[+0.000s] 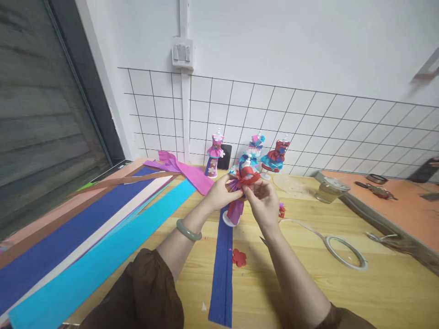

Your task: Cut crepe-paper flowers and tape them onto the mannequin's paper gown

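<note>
A small doll-dress figure (236, 211) in red and purple paper stands tilted on a white round base above the table. My left hand (221, 193) pinches the purple part at its waist from the left. On the right side, my right hand (263, 201) has thumb and fingers closed on the red ruffle. Below the hands lie a dark blue crepe strip (221, 274) and a red paper flower (239, 258). Behind stand finished-looking figures in pink (215, 153), in blue and white (254, 146), and in red and blue (276, 157).
Long crepe strips, including a light blue one (113, 253), cover the left of the table. At the right are a tape roll (346, 253), a clear cup (331, 189) and an orange surface (411, 205). A black phone (224, 157) leans against the wall.
</note>
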Tool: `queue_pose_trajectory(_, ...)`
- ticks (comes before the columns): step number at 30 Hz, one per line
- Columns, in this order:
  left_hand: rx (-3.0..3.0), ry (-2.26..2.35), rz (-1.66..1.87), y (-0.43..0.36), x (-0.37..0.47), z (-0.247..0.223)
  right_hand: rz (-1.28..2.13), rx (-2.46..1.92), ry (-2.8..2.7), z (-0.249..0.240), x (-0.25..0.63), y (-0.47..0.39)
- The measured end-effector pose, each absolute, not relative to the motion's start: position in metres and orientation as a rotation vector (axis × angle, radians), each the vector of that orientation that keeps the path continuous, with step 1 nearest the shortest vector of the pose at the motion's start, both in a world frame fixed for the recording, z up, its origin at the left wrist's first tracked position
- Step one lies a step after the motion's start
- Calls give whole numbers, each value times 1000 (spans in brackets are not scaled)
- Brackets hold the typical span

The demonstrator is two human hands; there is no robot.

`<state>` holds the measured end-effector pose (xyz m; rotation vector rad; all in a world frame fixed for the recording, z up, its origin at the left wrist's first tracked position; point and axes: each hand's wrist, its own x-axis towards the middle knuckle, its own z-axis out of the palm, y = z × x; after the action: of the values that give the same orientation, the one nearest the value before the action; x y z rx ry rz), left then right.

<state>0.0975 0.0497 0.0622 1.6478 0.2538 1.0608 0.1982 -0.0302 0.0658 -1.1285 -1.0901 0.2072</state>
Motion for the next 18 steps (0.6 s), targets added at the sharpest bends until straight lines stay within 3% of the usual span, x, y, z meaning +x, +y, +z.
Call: queue_pose_trajectory(18,1726,298,1067,49,94,65,254,-1083,-1056,74,196,-25)
